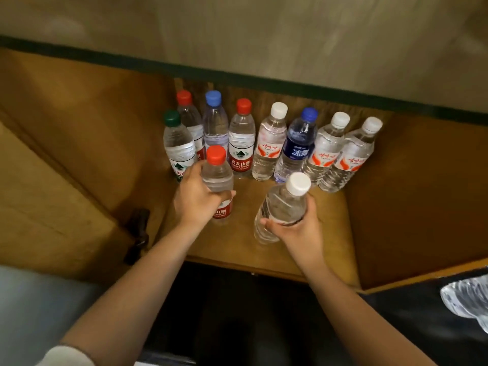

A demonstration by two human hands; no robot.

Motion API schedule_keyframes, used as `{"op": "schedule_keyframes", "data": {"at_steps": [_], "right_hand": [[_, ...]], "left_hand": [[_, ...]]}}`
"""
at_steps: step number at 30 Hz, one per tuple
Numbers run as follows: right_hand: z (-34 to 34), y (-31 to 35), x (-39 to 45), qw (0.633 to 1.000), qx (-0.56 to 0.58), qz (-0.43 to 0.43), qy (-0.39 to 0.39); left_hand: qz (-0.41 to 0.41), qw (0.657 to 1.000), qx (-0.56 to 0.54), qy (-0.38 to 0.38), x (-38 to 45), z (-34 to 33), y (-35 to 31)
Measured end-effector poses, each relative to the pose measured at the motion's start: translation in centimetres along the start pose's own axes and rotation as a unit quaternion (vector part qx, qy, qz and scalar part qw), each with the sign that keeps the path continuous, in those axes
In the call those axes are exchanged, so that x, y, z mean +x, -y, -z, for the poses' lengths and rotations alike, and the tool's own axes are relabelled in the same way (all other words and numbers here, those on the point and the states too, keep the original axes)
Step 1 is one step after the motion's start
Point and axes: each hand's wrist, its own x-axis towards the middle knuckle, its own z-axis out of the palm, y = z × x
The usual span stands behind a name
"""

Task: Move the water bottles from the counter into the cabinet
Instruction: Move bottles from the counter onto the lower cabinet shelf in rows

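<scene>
Each grip held one bottle: left hand (194,198) a red-capped bottle (217,180), right hand (298,225) a white-capped bottle (281,204). Both hovered before the shelved row (269,143), probably for a front rank.

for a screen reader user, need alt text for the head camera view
A person's left hand holds a red-capped bottle and the right hand a white-capped bottle, both over a wooden cabinet shelf. Behind them, eight capped water bottles stand at the back of the shelf.

Two clear water bottles, one red-capped (217,178) and one white-capped (282,204), are held before eight upright bottles (269,141) in the wooden cabinet (396,194).
</scene>
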Motion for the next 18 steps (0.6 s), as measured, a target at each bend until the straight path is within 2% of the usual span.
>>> {"op": "schedule_keyframes", "data": {"at_steps": [4,10,12,13,14,15,16,18], "right_hand": [[-2.0,-0.5,1.0,1.0,0.0,0.0,-0.007],[-2.5,-1.5,1.1,0.999,0.039,-0.015,0.013],[-2.1,-1.8,1.2,0.997,0.058,-0.014,0.043],[-1.9,-2.0,1.1,0.996,0.065,-0.014,0.057],[-1.7,-2.2,1.0,0.995,0.068,-0.016,0.07],[-1.5,-2.4,0.8,0.994,0.068,-0.022,0.079],[-1.4,-2.7,0.5,0.994,0.065,-0.031,0.084],[-1.3,-3.3,0.3,0.993,0.053,-0.05,0.092]], "left_hand": [[0.022,0.999,-0.03,-0.005,0.3,-0.3,0.3],[0.008,0.999,-0.049,0.01,-1.0,-0.9,0.4],[0.047,0.995,-0.079,0.028,-1.5,-1.1,1.2],[0.098,0.986,-0.125,0.044,-2.0,-1.2,1.6],[0.168,0.965,-0.193,0.059,-2.7,-1.3,2.0],[0.251,0.927,-0.269,0.071,-3.5,-1.4,2.1],[0.337,0.873,-0.343,0.078,-4.1,-1.4,2.3],[0.469,0.74,-0.474,0.09,-4.8,-1.5,2.7]]}}
